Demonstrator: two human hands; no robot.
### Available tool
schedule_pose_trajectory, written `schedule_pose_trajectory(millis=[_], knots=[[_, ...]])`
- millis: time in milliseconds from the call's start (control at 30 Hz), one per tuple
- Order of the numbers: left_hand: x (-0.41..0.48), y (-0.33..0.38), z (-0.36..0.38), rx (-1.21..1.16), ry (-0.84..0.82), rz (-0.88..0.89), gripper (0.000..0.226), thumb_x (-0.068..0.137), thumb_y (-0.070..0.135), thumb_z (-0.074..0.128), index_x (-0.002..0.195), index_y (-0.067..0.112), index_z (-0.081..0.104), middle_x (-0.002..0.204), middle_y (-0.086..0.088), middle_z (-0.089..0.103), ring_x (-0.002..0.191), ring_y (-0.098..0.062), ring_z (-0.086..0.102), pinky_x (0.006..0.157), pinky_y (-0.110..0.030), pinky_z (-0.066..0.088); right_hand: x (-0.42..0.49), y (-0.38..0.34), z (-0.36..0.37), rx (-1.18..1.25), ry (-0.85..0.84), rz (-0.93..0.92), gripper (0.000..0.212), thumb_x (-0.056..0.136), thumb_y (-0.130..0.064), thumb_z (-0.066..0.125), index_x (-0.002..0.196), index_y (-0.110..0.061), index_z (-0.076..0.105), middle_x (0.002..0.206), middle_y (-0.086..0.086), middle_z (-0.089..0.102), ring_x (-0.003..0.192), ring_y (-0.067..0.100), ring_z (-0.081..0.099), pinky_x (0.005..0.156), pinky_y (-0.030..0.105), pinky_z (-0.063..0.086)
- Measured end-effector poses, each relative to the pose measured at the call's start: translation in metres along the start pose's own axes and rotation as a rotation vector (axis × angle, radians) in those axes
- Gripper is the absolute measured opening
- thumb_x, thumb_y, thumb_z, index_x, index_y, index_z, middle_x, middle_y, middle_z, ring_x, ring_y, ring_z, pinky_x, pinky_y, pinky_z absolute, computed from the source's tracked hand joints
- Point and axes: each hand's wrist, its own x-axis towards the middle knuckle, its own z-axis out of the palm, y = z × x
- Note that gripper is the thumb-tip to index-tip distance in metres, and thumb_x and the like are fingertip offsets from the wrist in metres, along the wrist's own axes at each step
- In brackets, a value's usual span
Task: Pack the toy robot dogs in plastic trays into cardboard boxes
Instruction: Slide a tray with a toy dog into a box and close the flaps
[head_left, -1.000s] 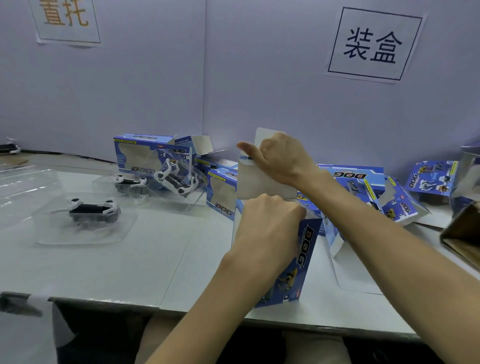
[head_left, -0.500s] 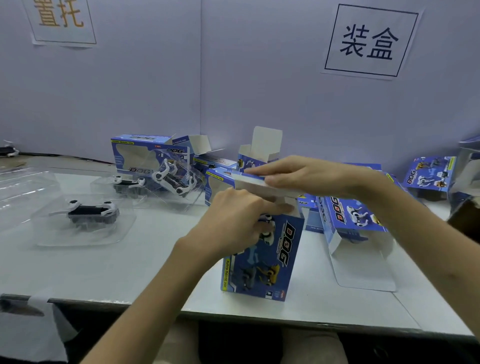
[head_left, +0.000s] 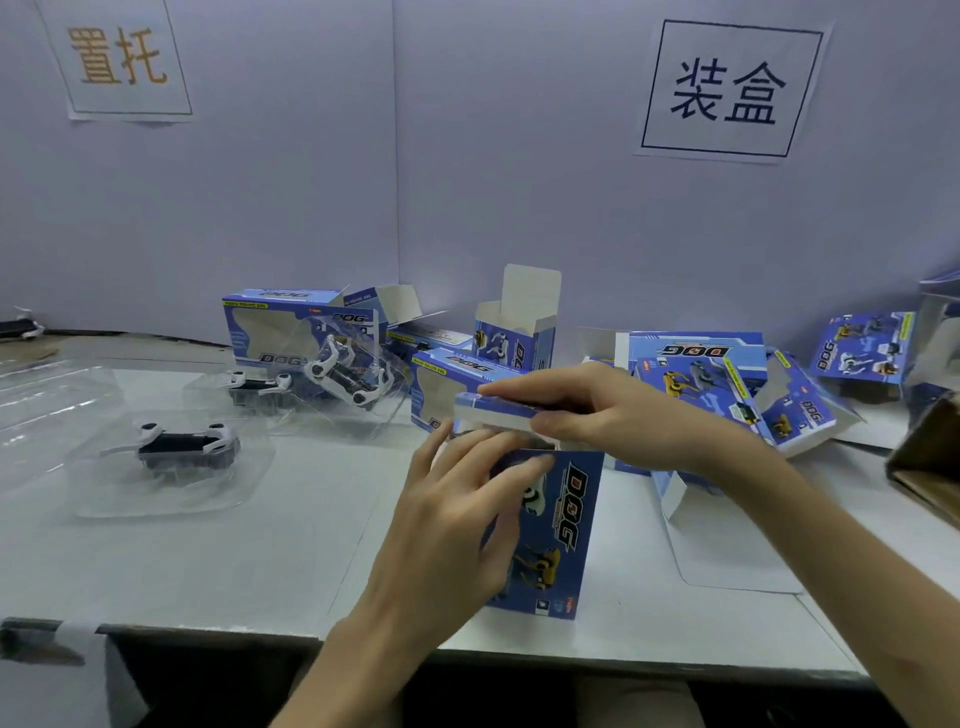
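A blue cardboard DOG box (head_left: 558, 530) stands upright near the table's front edge. My left hand (head_left: 457, 525) lies against its left face, fingers spread and slightly bent. My right hand (head_left: 597, 410) lies flat over the top flap (head_left: 493, 408), fingers straight, thumb under the flap's edge. What is inside the box is hidden. A black and white toy robot dog in a clear plastic tray (head_left: 176, 452) lies at the left. Two more trayed dogs (head_left: 332, 374) sit behind it.
Several blue boxes (head_left: 696, 364) lie along the back, one open box (head_left: 514, 332) standing upright with its flap up. Empty clear trays (head_left: 47, 395) are at the far left. A brown carton (head_left: 930, 457) sits at the right edge. A white wall with two signs stands behind.
The box's top flap has come down from upright to nearly flat under my right hand. My left hand shifted from gripping the top edge to lying against the box's side.
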Motion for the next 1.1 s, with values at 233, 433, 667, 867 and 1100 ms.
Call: schedule_pose_trajectory(millis=[233,433,667,867,1100], knots=[[-0.004,0.009,0.006,-0.074,0.103,-0.041,0.02,0.088,0.019,0.054,0.091,0.013,0.073,0.123,-0.004,0.066,0.122,-0.019,0.054,0.101,-0.043,0.045,-0.002,-0.003,0.001,-0.097,0.008,0.005,0.046,0.102,-0.01,0.052,0.123,-0.051,0.058,0.138,-0.013,0.06,0.13,0.007,0.048,0.101,0.035,0.05],[-0.009,0.006,0.007,-0.114,0.086,-0.068,0.02,0.089,0.018,0.055,0.092,0.012,0.074,0.127,-0.006,0.065,0.128,-0.023,0.052,0.102,-0.047,0.048,-0.001,0.001,0.008,-0.119,-0.01,0.02,0.046,0.104,-0.009,0.044,0.132,-0.042,0.059,0.149,-0.016,0.048,0.132,-0.007,0.035,0.106,0.013,0.034],[-0.008,0.007,0.006,-0.035,0.067,-0.067,0.027,0.09,0.024,0.052,0.103,0.013,0.073,0.129,-0.003,0.064,0.128,-0.019,0.05,0.102,-0.047,0.048,-0.004,0.009,0.012,0.025,0.119,0.016,0.029,0.102,-0.02,0.046,0.117,-0.034,0.068,0.124,-0.011,0.051,0.118,0.0,0.046,0.096,0.016,0.043],[0.0,0.012,0.007,0.015,0.046,-0.12,0.038,0.089,0.024,0.052,0.123,0.017,0.067,0.124,0.002,0.06,0.118,-0.018,0.051,0.099,-0.037,0.042,-0.023,0.043,0.012,0.064,0.421,-0.072,0.013,0.086,-0.036,0.07,0.095,-0.026,0.071,0.099,-0.015,0.06,0.111,0.007,0.059,0.094,0.025,0.053],[0.008,0.024,0.016,-0.031,0.064,-0.183,0.043,0.082,0.016,0.063,0.125,0.019,0.064,0.118,0.003,0.053,0.116,-0.019,0.045,0.099,-0.031,0.036,-0.033,0.044,0.014,0.053,0.515,-0.113,0.014,0.083,-0.043,0.074,0.093,-0.034,0.073,0.095,-0.015,0.07,0.104,0.009,0.066,0.087,0.022,0.055]])
